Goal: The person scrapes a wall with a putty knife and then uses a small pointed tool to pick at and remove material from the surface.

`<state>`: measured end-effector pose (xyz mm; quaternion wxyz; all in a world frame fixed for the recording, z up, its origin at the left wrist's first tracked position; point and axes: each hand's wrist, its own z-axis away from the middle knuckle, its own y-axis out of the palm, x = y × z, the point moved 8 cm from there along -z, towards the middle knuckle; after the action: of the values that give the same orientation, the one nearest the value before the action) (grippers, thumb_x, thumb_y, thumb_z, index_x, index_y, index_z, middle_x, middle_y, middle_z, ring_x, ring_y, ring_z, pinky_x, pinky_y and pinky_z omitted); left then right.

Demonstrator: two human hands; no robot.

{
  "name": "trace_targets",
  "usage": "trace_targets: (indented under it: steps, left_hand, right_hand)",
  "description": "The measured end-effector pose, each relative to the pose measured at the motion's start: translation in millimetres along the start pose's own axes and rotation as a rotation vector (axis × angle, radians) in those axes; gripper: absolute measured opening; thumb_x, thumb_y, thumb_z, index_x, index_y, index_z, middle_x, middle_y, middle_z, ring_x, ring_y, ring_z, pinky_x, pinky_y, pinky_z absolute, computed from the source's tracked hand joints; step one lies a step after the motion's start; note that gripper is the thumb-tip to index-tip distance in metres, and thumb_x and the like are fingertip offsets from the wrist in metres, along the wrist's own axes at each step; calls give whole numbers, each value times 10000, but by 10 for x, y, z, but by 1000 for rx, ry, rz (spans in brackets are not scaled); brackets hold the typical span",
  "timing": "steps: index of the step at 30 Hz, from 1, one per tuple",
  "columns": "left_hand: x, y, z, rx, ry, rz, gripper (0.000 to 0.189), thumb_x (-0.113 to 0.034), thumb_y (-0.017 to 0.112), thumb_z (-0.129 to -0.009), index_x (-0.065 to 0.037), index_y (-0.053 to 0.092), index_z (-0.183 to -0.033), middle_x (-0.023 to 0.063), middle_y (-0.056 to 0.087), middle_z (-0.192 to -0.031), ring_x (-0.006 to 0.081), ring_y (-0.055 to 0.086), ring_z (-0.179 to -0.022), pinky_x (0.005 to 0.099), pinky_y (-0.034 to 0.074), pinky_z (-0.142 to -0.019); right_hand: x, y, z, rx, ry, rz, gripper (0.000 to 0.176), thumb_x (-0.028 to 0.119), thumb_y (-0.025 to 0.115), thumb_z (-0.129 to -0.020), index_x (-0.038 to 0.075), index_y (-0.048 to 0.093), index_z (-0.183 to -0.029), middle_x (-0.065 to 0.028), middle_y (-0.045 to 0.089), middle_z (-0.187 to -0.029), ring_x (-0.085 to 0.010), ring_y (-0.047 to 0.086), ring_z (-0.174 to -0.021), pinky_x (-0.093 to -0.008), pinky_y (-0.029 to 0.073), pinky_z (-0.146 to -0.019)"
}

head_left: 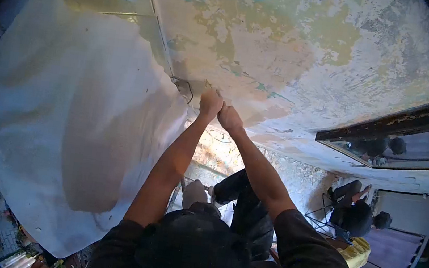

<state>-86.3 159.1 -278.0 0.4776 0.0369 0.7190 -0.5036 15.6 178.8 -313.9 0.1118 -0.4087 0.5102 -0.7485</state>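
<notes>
My left hand and my right hand are side by side at the ends of my outstretched arms, close to the patchy wall. Both are closed, with fingers curled in. A small, thin, yellowish tip shows just beyond my left hand, but the rest of whatever I grip is hidden. The wall around my hands has flaking cream, olive and turquoise paint with bare pale patches. A dark cable hangs from the wall's edge to the left of my hands.
A large white sheet covers the left side. A dark-framed opening is set in the wall at right. Another person in dark clothes is at the lower right, near a folding stand and yellow cloth. Clutter lies at the bottom left.
</notes>
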Motion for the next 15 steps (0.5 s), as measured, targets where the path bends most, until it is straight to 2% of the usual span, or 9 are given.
trace_targets:
  steps: [1, 2, 3, 5, 7, 9, 13, 14, 15]
  left_hand:
    - [101, -66, 25, -53, -147, 50, 335, -246, 479, -827, 41, 633, -745, 289, 602, -790, 443, 595, -759, 502, 469, -686]
    - [43, -66, 25, -10, -79, -38, 347, -251, 476, -827, 54, 628, -760, 288, 601, -789, 447, 591, -774, 494, 472, -693]
    - [41, -32, 43, 1, -61, -27, 347, -251, 476, -827, 54, 628, -760, 288, 601, -789, 447, 591, -774, 494, 472, -693]
    - [21, 205, 89, 124, -41, -77, 356, -253, 470, -840, 65, 624, -792, 290, 598, -803, 448, 590, -783, 493, 474, -693]
    - [0, 521, 154, 226, 90, -194, 355, -262, 470, -852, 51, 624, -786, 281, 616, -818, 445, 601, -803, 505, 480, -735]
    - [-343, 228, 372, 99, 16, -59, 364, -252, 450, -851, 70, 608, -783, 289, 611, -807, 455, 595, -795, 504, 476, -736]
    - [-490, 527, 627, 223, 78, 8, 377, -248, 451, -848, 98, 596, -814, 310, 605, -835, 465, 590, -817, 497, 471, -763]
    - [-538, 588, 687, 254, 115, 16, 386, -250, 453, -846, 108, 596, -831, 318, 603, -852, 467, 589, -828, 494, 469, -777]
    - [-596, 635, 724, 261, 175, 88, 426, -274, 464, -841, 117, 602, -942, 332, 596, -892, 469, 587, -862, 484, 464, -819]
  right_hand:
    - [136, -65, 23, -37, -46, -14, 321, 240, 408, -893, -11, 462, -1086, -319, 591, -801, -461, 602, -735, -532, 492, -658]
    - [132, -101, 91, -8, 34, -18, 319, 235, 400, -902, -12, 451, -1097, -306, 593, -777, -463, 599, -713, -534, 488, -635]
    - [200, -191, 174, -39, -14, -74, 325, 232, 393, -907, -13, 436, -1117, -304, 590, -750, -464, 591, -694, -545, 478, -626]
    - [74, -194, 318, -106, 53, -52, 344, 224, 392, -906, -22, 419, -1145, -305, 584, -725, -469, 580, -674, -557, 460, -623]
    - [-166, -49, 429, -110, 62, -96, 368, 235, 429, -892, -47, 407, -1129, -308, 576, -704, -472, 573, -670, -558, 444, -615]
    - [-211, -231, 752, -245, 63, -173, 319, 175, 543, -830, -23, 413, -1044, -317, 562, -692, -497, 544, -670, -562, 422, -586]
    - [-202, -659, 1444, -156, 150, -272, 375, 191, 571, -817, -14, 398, -1079, -296, 585, -711, -475, 580, -732, -546, 439, -662]
    - [-316, -672, 1596, -91, 196, -331, 428, 237, 582, -821, 4, 395, -1129, -277, 613, -753, -436, 613, -766, -519, 457, -713]
    - [-388, -794, 1805, -42, 285, -392, 469, 258, 611, -821, 33, 365, -1150, -321, 609, -864, -437, 613, -845, -501, 452, -805]
